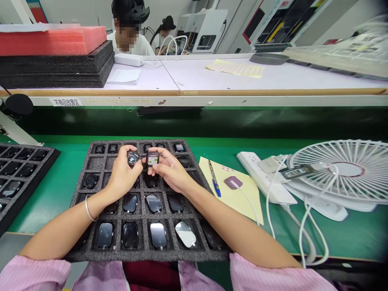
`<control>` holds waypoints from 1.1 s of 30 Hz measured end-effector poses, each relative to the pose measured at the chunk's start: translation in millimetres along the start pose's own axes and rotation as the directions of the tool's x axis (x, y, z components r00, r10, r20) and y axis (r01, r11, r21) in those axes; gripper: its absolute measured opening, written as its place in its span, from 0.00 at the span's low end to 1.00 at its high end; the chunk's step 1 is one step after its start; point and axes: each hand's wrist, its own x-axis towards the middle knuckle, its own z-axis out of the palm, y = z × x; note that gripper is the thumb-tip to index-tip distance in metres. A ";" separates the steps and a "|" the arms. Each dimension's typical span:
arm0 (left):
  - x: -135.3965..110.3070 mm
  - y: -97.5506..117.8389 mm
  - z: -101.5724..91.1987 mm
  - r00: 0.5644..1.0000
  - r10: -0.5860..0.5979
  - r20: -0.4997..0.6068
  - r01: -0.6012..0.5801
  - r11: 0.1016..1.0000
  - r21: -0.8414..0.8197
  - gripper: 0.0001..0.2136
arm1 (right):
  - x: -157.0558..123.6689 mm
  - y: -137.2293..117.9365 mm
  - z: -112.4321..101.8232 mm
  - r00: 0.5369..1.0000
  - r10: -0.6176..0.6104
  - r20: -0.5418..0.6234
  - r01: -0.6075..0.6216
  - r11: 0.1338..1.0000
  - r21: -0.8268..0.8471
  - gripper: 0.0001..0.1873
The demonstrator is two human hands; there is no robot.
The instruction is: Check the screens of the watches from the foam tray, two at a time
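My left hand pinches a watch body without a strap; its dark face shows some light marks. Close beside it, my right hand grips a second, squarish watch body, with a lit display of white and green. Both hands are over a black foam tray divided into square pockets. Many pockets hold dark, glossy watch bodies, such as a rectangular watch in the front row. Near the back right corner of the tray, one watch has a lit screen.
Right of the tray, a yellow sheet carries a pen and a purple charging puck. A white power strip and white fan stand farther right. Another foam tray is at left. Foam slabs sit on the shelf; two people work beyond.
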 end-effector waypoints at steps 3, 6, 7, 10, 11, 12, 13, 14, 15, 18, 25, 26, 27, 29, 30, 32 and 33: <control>-0.4 -1.2 0.2 1.000 0.019 0.003 -0.018 1.000 -0.010 0.16 | 0.3 -0.5 0.1 1.000 0.003 -0.006 -0.003 1.000 0.006 0.29; -0.4 -2.4 0.3 0.999 0.034 -0.005 -0.034 0.999 -0.025 0.17 | 0.7 -0.2 0.8 1.000 -0.001 -0.011 0.001 1.000 0.013 0.30; -0.4 -2.5 0.3 0.999 0.037 -0.008 -0.037 0.999 -0.023 0.17 | 0.8 0.1 1.1 1.000 -0.004 -0.008 0.004 1.000 0.014 0.30; -0.6 -1.4 -0.3 0.999 0.036 -0.004 -0.036 0.999 -0.008 0.16 | 0.9 0.7 1.5 1.000 -0.008 0.005 0.008 1.000 0.012 0.30; -0.7 -0.8 -0.6 0.999 0.035 0.001 -0.035 0.999 -0.003 0.16 | 0.8 0.8 1.5 1.000 -0.009 0.008 0.009 1.000 0.010 0.30; -0.9 -0.2 -0.8 0.999 0.033 0.003 -0.033 0.999 0.001 0.16 | 0.7 0.6 1.3 1.000 -0.011 0.010 0.011 1.000 0.008 0.29; -1.0 0.4 -1.1 0.999 0.032 0.005 -0.032 0.999 0.003 0.16 | 0.6 0.4 1.1 1.000 -0.012 0.011 0.012 1.000 0.007 0.29; -1.1 0.9 -1.2 1.000 0.030 0.006 -0.030 1.000 0.003 0.16 | 0.4 0.0 1.0 1.000 -0.011 0.012 0.011 1.000 0.006 0.30; -1.2 1.2 -1.4 1.000 0.029 0.008 -0.029 1.000 0.001 0.16 | 0.2 -0.4 0.9 1.000 -0.009 0.011 0.009 1.000 0.008 0.30; -1.5 1.4 -1.8 1.000 0.022 0.018 -0.022 1.000 -0.013 0.16 | -0.3 -1.5 1.1 1.000 -0.003 0.009 0.003 1.000 0.012 0.30; -4.1 2.8 -3.4 0.999 0.009 0.038 -0.010 1.000 0.014 0.17 | -1.6 -1.1 2.0 1.000 -0.010 0.011 0.010 1.000 0.000 0.30; -4.6 3.1 -3.5 0.999 0.007 0.045 -0.007 1.000 0.015 0.16 | -1.9 -1.0 1.9 1.000 -0.010 0.014 0.010 1.000 -0.001 0.30; -5.1 3.3 -3.5 0.999 0.005 0.053 -0.006 1.000 0.012 0.16 | -2.2 -1.0 1.8 1.000 -0.010 0.016 0.010 1.000 0.001 0.30; -5.8 3.4 -3.2 0.998 0.007 0.061 -0.008 1.000 0.003 0.16 | -2.8 -1.3 1.6 1.000 -0.009 0.020 0.009 1.000 0.005 0.30; -6.0 3.4 -3.1 0.998 0.011 0.063 -0.011 1.000 -0.003 0.16 | -3.0 -1.5 1.5 1.000 -0.009 0.021 0.009 1.000 0.007 0.30; -6.3 3.5 -3.0 0.998 0.016 0.065 -0.016 1.000 -0.013 0.16 | -3.3 -1.8 1.4 1.000 -0.010 0.022 0.010 1.000 0.009 0.30; -6.4 3.5 -3.0 0.998 0.015 0.066 -0.014 1.000 -0.017 0.16 | -3.4 -1.9 1.4 1.000 -0.010 0.023 0.009 1.000 0.008 0.29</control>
